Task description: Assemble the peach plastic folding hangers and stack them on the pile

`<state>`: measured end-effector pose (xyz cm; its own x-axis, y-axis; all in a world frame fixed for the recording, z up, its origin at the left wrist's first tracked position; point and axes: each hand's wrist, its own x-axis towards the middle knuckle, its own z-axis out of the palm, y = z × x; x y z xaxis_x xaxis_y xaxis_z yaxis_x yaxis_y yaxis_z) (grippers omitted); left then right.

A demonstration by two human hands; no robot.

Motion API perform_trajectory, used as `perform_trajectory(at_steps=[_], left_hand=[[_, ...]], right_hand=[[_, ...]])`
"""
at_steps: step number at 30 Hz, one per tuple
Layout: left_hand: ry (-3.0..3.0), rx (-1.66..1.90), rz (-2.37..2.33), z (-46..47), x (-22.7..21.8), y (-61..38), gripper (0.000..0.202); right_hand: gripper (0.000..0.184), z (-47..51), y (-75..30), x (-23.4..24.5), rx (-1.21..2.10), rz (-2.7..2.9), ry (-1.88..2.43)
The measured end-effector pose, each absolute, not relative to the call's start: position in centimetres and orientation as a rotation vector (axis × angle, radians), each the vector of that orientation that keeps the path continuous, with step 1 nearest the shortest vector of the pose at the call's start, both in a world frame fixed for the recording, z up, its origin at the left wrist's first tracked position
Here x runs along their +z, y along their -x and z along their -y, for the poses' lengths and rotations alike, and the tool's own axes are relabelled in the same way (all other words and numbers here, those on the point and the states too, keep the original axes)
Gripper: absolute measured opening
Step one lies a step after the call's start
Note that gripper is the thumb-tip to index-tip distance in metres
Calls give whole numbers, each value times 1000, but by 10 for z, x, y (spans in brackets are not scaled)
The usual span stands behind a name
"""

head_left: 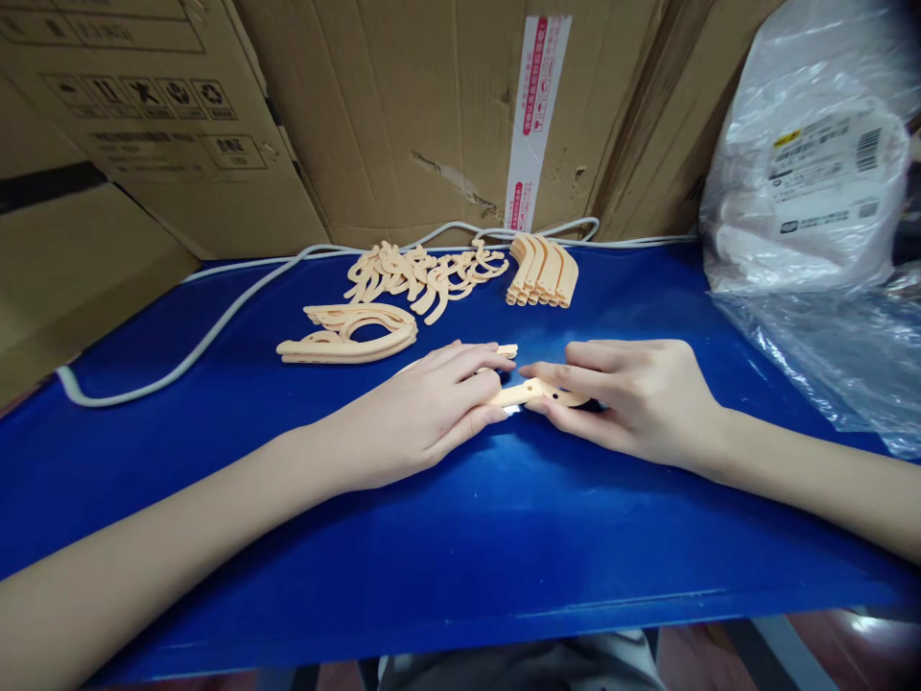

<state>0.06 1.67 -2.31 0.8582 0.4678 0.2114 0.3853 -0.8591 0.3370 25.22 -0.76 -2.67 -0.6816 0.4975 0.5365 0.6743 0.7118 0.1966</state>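
At the far left, a carton (144, 134) with printed handling symbols is bordering the blue desk (432, 566). A white cable (107, 401) is curving along that side and running on along the back. To the right of its bend, beige hangers (335, 351) are lying in a neat stack. Farther right, a big carton (403, 115) is standing behind the desk, and loose hooks (392, 274) are lying in a tangled heap in front of it. Nearer the front, the left hand (432, 408) is resting palm down, its grip clamping the left end of a beige part (529, 391) between thumb and fingers. The part is spanning the gap between both hands, mid-desk, showing two small holes; a beige end (507, 351) is poking out just beyond it. Behind, red-and-white tape (536, 125) is running down the big carton, and below it curved bars (543, 274) are sitting side by side. The right hand (640, 398) is pinching the part's right end, its grip also clamped. At the far right, a clear bag (755, 240) with a label (827, 168) showing is standing at the back, its film spreading over the desk.
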Motion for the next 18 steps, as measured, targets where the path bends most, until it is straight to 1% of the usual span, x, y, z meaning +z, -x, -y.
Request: perform_trajectory(at_steps=[5,18], left_hand=[[-2757,440,-630,-17,-24,0,25],[-2792,420,-613,-18,-23,-1,25]], right_hand=[[34,8,-252,-28,-497,2468,912],[34,10,-251,-29,-379,2460,958]])
